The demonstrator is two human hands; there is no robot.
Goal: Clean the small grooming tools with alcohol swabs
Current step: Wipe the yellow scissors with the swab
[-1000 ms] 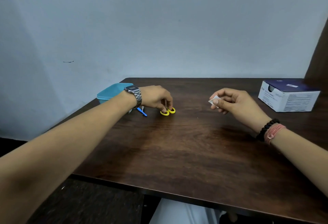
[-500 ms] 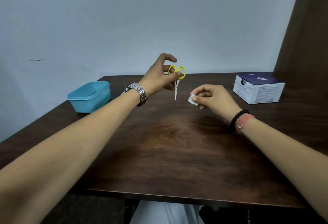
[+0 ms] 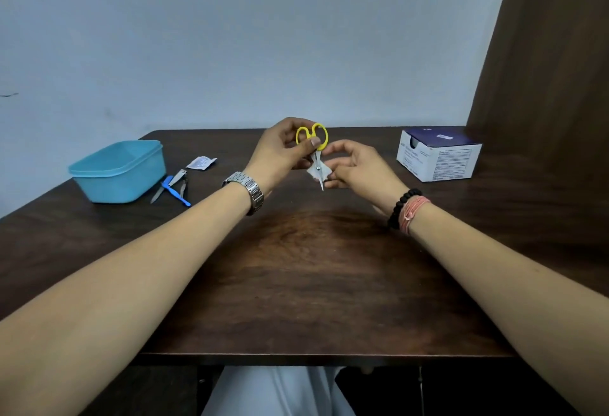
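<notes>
A person sits at a dark wooden table (image 3: 296, 283), both bare arms reaching forward. The left hand (image 3: 280, 152) pinches a small pair of scissors (image 3: 314, 148) by its yellow handle loops, blades pointing down, raised above the middle of the table. The right hand (image 3: 356, 165) is closed on a white alcohol swab (image 3: 318, 173), pressed against the blades near the pivot.

Judging from this, cleaning of the scissors is only just under way (the swab sits high on the blades, and the tip pokes out below it, not yet covered).

More work seems to remain. Near the far left of the table, several other grooming tools (image 3: 173, 186), metal with one blue piece, lie in a loose cluster just beside a blue plastic tub (image 3: 118, 170); whether any has been wiped cannot be told. A torn swab wrapper (image 3: 201, 162) lies near them. A white and dark blue box (image 3: 438, 158), probably the swab supply, stands at the far right, well apart from the hands.
</notes>
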